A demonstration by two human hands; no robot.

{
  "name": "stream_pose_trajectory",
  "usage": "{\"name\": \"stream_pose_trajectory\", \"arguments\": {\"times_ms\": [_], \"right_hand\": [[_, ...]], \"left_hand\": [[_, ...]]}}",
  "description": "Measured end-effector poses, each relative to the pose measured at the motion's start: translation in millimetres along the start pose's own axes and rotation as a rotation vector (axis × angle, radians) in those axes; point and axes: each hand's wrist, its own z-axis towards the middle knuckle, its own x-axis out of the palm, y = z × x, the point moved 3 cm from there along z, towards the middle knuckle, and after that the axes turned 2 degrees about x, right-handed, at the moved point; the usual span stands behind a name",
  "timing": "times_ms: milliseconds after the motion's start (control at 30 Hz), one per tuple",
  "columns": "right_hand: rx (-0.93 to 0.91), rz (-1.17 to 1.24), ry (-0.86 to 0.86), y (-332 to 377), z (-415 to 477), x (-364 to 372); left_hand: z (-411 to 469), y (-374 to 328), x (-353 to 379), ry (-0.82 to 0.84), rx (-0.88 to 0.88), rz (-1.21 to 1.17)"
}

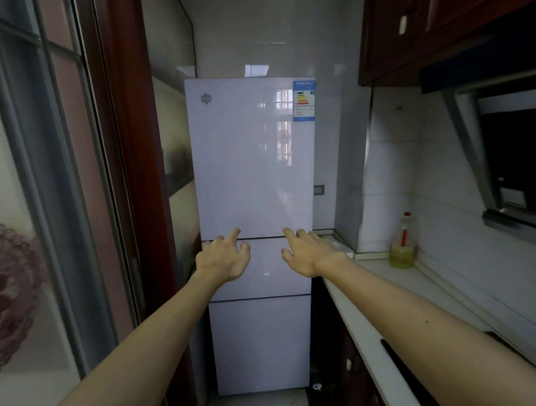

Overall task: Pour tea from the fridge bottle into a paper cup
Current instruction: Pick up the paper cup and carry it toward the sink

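A tall white three-door fridge [252, 159] stands shut at the end of a narrow kitchen, straight ahead. My left hand [224, 256] reaches out with fingers spread, its fingertips at the seam under the top door. My right hand [305, 251] is stretched beside it, fingers apart, at the same seam near the fridge's right side. Neither hand holds anything. No tea bottle or paper cup is in view.
A white counter [393, 289] runs along the right, with a yellow oil bottle [402, 245] in its far corner. Dark red cabinets [437, 16] and a range hood [510, 154] hang above it. A glass sliding door [53, 186] lines the left.
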Motion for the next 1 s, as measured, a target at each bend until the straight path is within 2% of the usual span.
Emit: {"name": "stream_pose_trajectory", "arguments": {"times_ms": [200, 467, 600, 767, 1000], "right_hand": [[0.062, -0.015, -0.029, -5.2, -40.1, -18.2], [0.233, 0.000, -0.032, -14.7, -101.1, -22.7], [0.346, 0.053, -0.013, -18.7, -141.2, -12.0], [0.477, 0.095, 0.003, -33.8, -197.1, -3.1], [0.703, -0.004, -0.022, -88.8, -307.8, -19.8]], "left_hand": [[-24.8, -15.8, -13.3, 0.020, 0.035, 0.027], [-55.8, -33.1, -17.7, 0.058, 0.140, 0.000], [-75.3, -53.8, -2.2, 0.127, 0.234, -0.029], [-101.2, -107.4, 15.3, 0.192, 0.396, -0.034], [-166.2, -221.4, 26.0, 0.249, 0.629, -0.114]]}}
